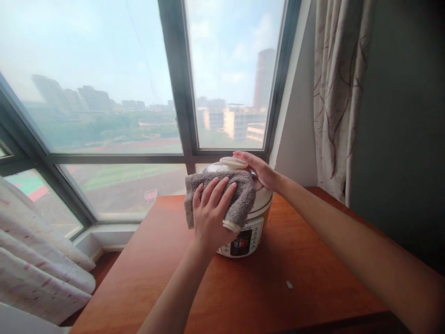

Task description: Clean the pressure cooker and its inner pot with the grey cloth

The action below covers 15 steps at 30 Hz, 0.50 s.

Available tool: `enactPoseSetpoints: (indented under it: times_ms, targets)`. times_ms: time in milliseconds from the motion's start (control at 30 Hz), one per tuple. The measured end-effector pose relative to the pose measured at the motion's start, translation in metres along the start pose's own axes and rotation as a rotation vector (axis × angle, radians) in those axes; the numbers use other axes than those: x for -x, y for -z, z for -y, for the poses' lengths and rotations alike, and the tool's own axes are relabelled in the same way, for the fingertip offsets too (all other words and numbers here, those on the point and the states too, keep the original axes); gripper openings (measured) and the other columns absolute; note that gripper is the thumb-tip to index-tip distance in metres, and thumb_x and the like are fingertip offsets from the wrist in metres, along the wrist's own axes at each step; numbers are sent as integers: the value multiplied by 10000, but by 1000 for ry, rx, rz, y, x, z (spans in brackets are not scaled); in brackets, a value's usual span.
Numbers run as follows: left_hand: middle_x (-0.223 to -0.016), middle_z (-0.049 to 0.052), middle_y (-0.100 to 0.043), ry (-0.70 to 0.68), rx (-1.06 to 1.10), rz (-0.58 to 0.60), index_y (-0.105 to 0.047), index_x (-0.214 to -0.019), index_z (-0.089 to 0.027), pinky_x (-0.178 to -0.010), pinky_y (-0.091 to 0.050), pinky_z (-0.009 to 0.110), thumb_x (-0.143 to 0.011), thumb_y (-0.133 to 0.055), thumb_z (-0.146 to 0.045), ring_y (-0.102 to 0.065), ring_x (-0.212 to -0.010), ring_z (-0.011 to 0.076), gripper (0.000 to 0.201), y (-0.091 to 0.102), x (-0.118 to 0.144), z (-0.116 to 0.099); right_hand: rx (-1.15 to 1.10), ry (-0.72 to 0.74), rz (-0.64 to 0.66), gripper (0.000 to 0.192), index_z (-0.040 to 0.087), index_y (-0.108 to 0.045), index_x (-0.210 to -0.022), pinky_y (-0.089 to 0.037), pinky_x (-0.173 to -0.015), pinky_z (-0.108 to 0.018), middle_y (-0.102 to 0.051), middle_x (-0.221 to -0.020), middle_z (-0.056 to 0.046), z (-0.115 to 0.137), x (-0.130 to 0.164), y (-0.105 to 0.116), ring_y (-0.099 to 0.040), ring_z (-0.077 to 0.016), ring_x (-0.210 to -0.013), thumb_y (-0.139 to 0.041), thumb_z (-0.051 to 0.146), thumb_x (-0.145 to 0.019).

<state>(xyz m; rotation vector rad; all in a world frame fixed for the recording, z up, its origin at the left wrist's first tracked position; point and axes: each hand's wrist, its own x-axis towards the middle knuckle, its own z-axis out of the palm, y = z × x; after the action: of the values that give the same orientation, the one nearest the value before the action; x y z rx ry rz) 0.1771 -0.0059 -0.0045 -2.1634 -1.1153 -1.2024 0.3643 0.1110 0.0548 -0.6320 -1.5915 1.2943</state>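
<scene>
Cooker front behind towel

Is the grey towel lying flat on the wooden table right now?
No, the left hand presses the grey towel against the white electric cooker, above the reddish wooden table.
</scene>
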Motion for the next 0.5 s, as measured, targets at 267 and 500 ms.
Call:
enactPoseSetpoints:
  times_ms: [267,500]
  targets:
    - [-1579,137,-368,495,353,-485,-383,-1505,-201,-1210,-236,541,-895,-551,-320,-310,-1476,318,643,-47,71,-11,201,30,-25,507,231,-623,-1284,-313,-1167,-436,-586,-1420,-45,9,6,-3,-484,-282,-1340,-627,537,-880]
    - [-1269,140,-664,1006,505,-289,-502,-1409,-188,-1088,-441,529,-993,-386,-435,-562,-1282,312,498,-85,138,-20,175,9,-6,534,238,-605,-1294,-356,-1133,-438,-633,-1350,-45,8,7,-3,-528,-282,-1291,-631,561,-870]
